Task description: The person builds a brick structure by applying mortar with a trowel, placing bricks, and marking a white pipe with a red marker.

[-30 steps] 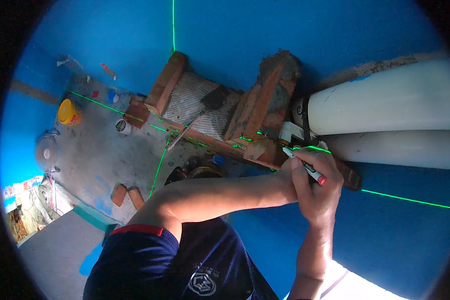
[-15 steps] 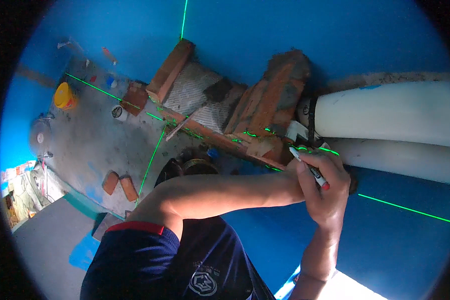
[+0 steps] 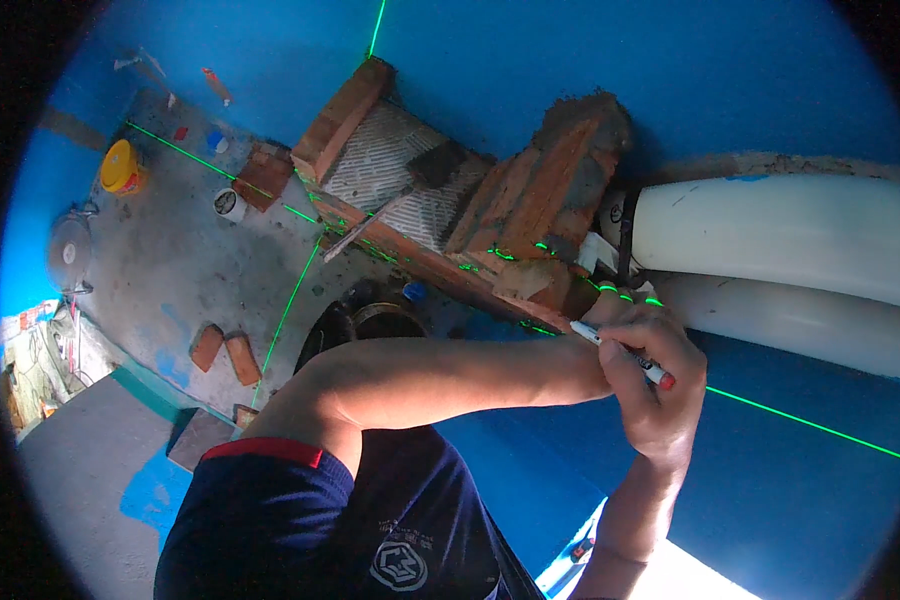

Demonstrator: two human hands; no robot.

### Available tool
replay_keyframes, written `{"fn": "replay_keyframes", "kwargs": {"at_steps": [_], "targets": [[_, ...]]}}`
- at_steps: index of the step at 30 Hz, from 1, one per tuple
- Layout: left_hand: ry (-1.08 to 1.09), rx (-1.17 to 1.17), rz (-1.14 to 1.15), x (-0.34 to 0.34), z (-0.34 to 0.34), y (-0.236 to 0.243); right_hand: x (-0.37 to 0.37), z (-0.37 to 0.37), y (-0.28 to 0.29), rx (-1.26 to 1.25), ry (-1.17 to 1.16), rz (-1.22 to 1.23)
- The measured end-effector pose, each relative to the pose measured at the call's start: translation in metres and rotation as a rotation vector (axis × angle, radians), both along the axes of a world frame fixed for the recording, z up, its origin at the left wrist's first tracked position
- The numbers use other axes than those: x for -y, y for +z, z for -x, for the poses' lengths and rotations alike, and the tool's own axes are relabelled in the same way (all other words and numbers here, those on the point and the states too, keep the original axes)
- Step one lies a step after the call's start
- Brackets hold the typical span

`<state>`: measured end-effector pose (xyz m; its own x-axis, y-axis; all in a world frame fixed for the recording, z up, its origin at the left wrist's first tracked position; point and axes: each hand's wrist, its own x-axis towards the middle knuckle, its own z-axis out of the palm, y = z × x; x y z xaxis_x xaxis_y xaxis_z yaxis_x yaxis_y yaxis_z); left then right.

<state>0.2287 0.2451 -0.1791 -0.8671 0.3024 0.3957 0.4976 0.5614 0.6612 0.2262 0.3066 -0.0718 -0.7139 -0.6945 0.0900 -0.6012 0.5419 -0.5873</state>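
Note:
My right hand [image 3: 660,375] is closed around a white marker pen [image 3: 622,350] with a red end. The pen's pale tip points left, just above my left wrist. My left forearm [image 3: 470,382] reaches across to the right, and its hand is mostly hidden behind my right hand, so its fingers cannot be made out clearly. Both hands are beside a low brick edging [image 3: 440,280] and the ends of two white pipes. Green laser light falls in short curves on the fingers and bricks.
Large white pipes [image 3: 770,235] run along the blue wall [image 3: 490,60]. Brickwork [image 3: 545,190] stands against it, with a stick [image 3: 365,235] leaning nearby. Loose bricks [image 3: 240,358], a yellow bucket [image 3: 121,168], a white pot [image 3: 229,204] and a round fan-like object [image 3: 70,252] are on the left.
The marker pen lies at a flatter slant, and my right hand has shifted slightly. The whole view has tilted a little. My left forearm stays across in nearly the same place.

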Motion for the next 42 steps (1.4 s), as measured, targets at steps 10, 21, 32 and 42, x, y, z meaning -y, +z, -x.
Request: {"fn": "replay_keyframes", "kwargs": {"at_steps": [10,21,32,42], "targets": [[0.128,0.078,-0.046,-0.036,0.025,-0.024,-0.012,0.006,0.002,-0.111,-0.241,0.096],[0.104,0.139,-0.31,-0.028,0.014,-0.017,-0.009,0.014,0.006,-0.125,-0.231,0.057],[-0.233,0.554,-1.136,-0.033,0.007,-0.009,0.001,0.014,-0.001,-0.169,-0.25,-0.087],[-0.085,0.353,-0.465,-0.027,0.014,-0.006,-0.002,0.015,-0.003,-0.152,-0.239,-0.081]]}}
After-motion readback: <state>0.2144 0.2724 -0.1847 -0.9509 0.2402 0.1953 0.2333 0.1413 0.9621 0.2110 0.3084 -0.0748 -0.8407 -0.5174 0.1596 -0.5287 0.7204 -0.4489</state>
